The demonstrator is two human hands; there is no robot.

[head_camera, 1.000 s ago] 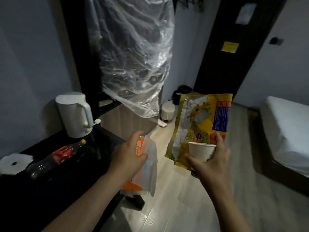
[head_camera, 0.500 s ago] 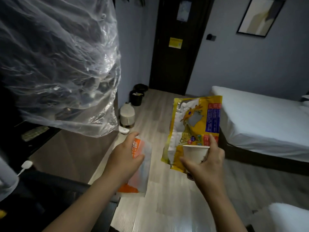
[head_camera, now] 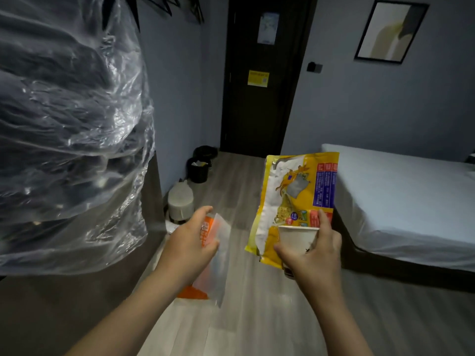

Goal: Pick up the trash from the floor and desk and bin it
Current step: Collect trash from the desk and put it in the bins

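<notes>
My left hand (head_camera: 189, 244) grips an orange and clear plastic wrapper (head_camera: 214, 265) that hangs down from it. My right hand (head_camera: 312, 253) holds a white paper cup (head_camera: 297, 235) together with a torn yellow snack bag (head_camera: 295, 199), which stands up above my fingers. Both hands are held out at chest height over the wooden floor. Further ahead, by the left wall, stands a black bin (head_camera: 198, 169) with some paper in it, and a second black bin (head_camera: 205, 152) sits just behind it.
A big clear plastic cover (head_camera: 69, 129) over dark clothes bulges in from the left. A white round appliance (head_camera: 180, 201) sits on the floor by the wall. A bed with a white sheet (head_camera: 401, 196) fills the right. A dark door (head_camera: 262, 73) is ahead.
The view has swung right and forward, away from the black desk with kettle and bottle. The bins and door have come into view and closer. Both hands keep their grips.
</notes>
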